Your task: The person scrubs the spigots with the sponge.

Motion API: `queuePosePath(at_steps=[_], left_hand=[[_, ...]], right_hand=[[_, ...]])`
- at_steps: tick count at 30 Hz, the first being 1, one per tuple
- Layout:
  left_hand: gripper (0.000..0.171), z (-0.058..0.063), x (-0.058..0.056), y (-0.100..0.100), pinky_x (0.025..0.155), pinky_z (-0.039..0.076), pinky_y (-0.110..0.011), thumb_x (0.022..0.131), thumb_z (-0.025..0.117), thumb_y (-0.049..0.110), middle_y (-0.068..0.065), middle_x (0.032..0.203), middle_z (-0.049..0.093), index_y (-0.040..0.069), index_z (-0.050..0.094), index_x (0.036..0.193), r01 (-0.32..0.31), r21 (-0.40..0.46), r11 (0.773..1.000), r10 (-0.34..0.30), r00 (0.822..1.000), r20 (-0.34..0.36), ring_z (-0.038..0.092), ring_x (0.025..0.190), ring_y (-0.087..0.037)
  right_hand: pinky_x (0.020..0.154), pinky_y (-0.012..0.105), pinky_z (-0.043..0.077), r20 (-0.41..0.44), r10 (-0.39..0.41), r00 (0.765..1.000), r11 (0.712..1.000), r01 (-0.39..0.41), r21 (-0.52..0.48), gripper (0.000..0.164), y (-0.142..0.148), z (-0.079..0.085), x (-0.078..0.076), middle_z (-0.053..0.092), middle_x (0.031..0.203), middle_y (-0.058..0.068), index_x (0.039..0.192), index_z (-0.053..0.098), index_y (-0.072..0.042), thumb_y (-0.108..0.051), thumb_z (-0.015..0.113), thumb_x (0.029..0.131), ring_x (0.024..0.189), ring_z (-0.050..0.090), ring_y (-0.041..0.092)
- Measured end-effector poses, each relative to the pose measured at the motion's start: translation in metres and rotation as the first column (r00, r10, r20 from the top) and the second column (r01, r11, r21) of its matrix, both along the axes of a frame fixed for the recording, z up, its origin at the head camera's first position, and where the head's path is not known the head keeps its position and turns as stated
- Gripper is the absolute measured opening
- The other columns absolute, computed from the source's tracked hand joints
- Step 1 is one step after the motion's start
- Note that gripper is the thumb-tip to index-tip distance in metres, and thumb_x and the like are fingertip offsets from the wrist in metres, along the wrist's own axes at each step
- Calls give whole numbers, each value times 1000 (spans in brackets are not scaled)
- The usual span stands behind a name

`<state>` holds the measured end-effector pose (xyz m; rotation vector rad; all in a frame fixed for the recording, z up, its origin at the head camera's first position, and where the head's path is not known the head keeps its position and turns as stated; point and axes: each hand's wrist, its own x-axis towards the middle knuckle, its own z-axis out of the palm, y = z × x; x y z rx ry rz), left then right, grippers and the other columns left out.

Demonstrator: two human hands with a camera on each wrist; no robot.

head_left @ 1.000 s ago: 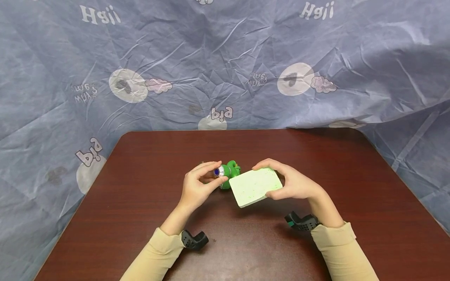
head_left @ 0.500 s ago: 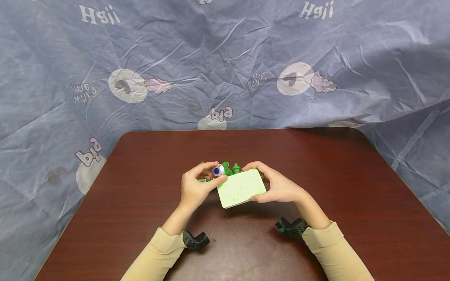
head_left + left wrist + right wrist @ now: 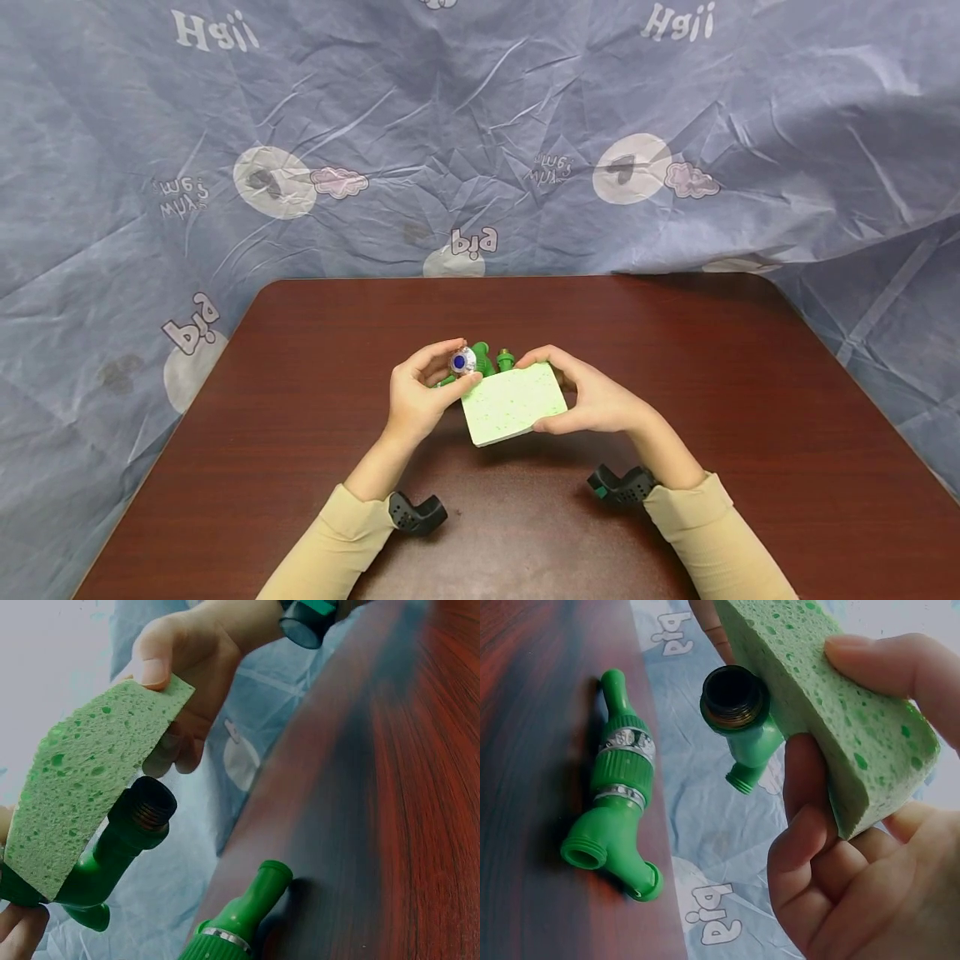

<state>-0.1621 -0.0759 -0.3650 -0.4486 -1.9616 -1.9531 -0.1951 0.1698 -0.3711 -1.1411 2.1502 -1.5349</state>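
Note:
My left hand (image 3: 420, 396) grips a green plastic faucet (image 3: 483, 360), its blue-centred round end facing me in the head view. In my right hand (image 3: 596, 396) is a pale green sponge (image 3: 513, 404), thumb on its near face and fingers behind. The sponge lies against the faucet's side and covers much of it. In the right wrist view the faucet's dark threaded opening (image 3: 731, 697) shows beside the sponge. A second green faucet (image 3: 622, 769), with silver bands, lies on the table below; its narrow end (image 3: 266, 885) appears in the left wrist view.
The dark red-brown wooden table (image 3: 337, 333) extends around both hands. A grey-blue printed cloth (image 3: 465, 125) hangs behind its far edge. Black wrist cameras (image 3: 417, 514) sit on both wrists, above the table.
The sponge has moved left with my right hand, from the faucet's right side to in front of it. My left hand has tipped the faucet slightly and otherwise stays in place.

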Motion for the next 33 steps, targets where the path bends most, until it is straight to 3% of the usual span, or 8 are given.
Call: queuePosePath(at_steps=[6, 11, 22, 27, 33], left_hand=[[42, 2, 3, 2, 80, 54, -37, 66, 78, -12, -24, 102, 66, -11, 65, 106, -5, -20, 1000, 6, 999, 49, 66, 90, -22], [44, 3, 5, 1, 79, 54, -39, 65, 79, -10, -22, 100, 67, -10, 66, 107, -25, -40, 999, 27, 999, 40, 66, 90, -27], [39, 7, 3, -4, 76, 54, -45, 64, 80, -10, -22, 99, 68, -10, 68, 101, -44, -32, 999, 45, 999, 18, 67, 82, -19], [39, -5, -3, -3, 76, 55, -38, 64, 82, -7, -18, 97, 69, -7, 70, 101, -23, -22, 1000, 23, 999, 29, 67, 83, -15], [41, -19, -13, -6, 74, 55, -30, 63, 83, -4, -14, 97, 70, -3, 71, 102, -30, 16, 999, 30, 1000, 0, 67, 83, -15]], right_hand=[[69, 34, 54, -8, 9, 1000, 1000, -9, -9, 65, 7, 2, -1, 55, 105, 12, 126, 44, -6, 0, 77, 70, 81, 61, 22], [71, 35, 54, 18, 8, 1000, 1000, -8, -13, 66, -1, -3, 0, 55, 109, 11, 128, 43, -7, 0, 76, 71, 85, 61, 23], [67, 35, 54, 33, 3, 999, 998, -1, -60, 66, 0, -7, -3, 56, 107, 14, 127, 43, -7, 4, 76, 71, 84, 61, 22], [70, 36, 54, 56, 44, 997, 999, -42, -32, 65, -7, -10, -3, 58, 107, 13, 129, 42, -7, -1, 76, 73, 87, 62, 23], [65, 34, 54, 31, -2, 1000, 999, 3, -49, 66, 2, -5, -4, 57, 104, 14, 128, 44, -6, 4, 76, 71, 82, 62, 22]])
